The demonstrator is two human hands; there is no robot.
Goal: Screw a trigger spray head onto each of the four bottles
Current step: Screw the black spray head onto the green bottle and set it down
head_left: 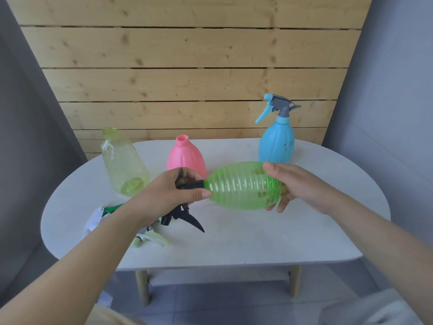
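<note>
I hold a ribbed green bottle [243,186] sideways above the table, neck pointing left. My right hand [293,184] grips its base end. My left hand [168,191] grips a black trigger spray head [185,215] seated at the bottle's neck, its trigger hanging down. A blue bottle [277,141] with a blue-grey spray head stands at the back right. A pink bottle [186,156] and a clear yellowish bottle [123,163] stand open-necked behind my left hand.
Two loose spray heads lie at the left front of the white oval table [257,238]: a green-and-white one [100,214] and a pale green one [150,239], both partly hidden by my left forearm. A wooden plank wall stands behind.
</note>
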